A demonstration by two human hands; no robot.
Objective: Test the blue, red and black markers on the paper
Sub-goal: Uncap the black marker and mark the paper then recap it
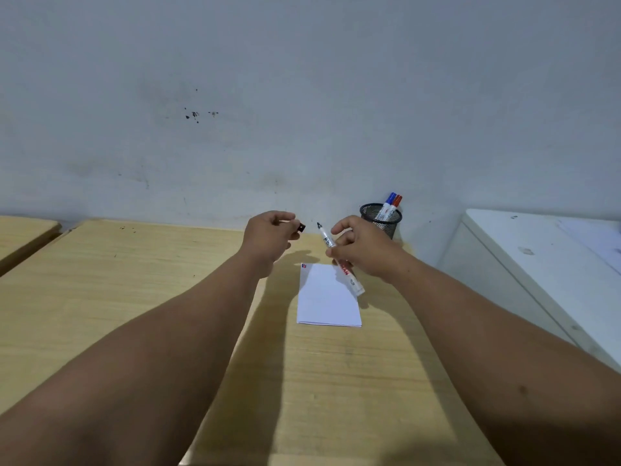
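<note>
Black marker (339, 260): white barrel, dark tip bared, gripped in right hand (364, 250). Black cap (301, 227): pinched by left hand (268, 235). Paper (327, 297): white, small blue and red marks at one corner.

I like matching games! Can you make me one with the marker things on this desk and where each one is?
Things:
1. black cap
2. black marker
3. blue marker
4. paper

Places:
A. lying flat on the wooden desk
B. standing in the mesh cup beside the red marker
C. pinched in the left hand
D. held in the right hand, tip bare

Pairs: 1-C, 2-D, 3-B, 4-A
</note>
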